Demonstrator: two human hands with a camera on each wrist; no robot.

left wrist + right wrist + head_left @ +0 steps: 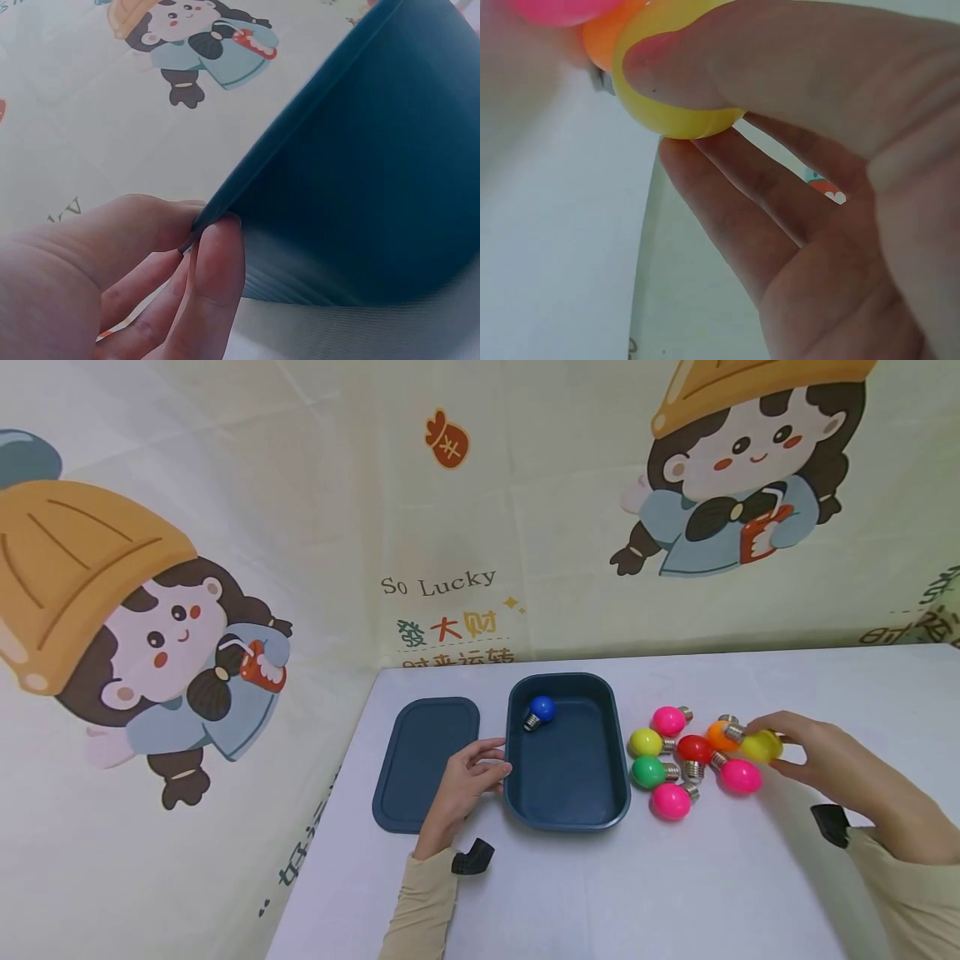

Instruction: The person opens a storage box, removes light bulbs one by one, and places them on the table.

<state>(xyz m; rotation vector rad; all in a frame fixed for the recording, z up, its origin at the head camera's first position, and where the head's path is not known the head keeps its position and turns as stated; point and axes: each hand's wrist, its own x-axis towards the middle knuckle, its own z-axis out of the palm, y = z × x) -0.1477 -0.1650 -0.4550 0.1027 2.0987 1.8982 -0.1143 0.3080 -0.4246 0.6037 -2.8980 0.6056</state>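
My right hand pinches a yellow light bulb by its round globe, with the metal screw base pointing left over an orange bulb. In the right wrist view, thumb and fingertips press the yellow globe from opposite sides. A dark blue rectangular box stands at the table's middle, and a blue bulb lies in its far left corner. My left hand grips the box's left rim between thumb and fingers; the left wrist view shows the box wall caught there.
Several loose bulbs lie right of the box: pink, red, green and another yellow one. A flat dark blue lid rests left of the box. A printed cloth hangs behind the white table.
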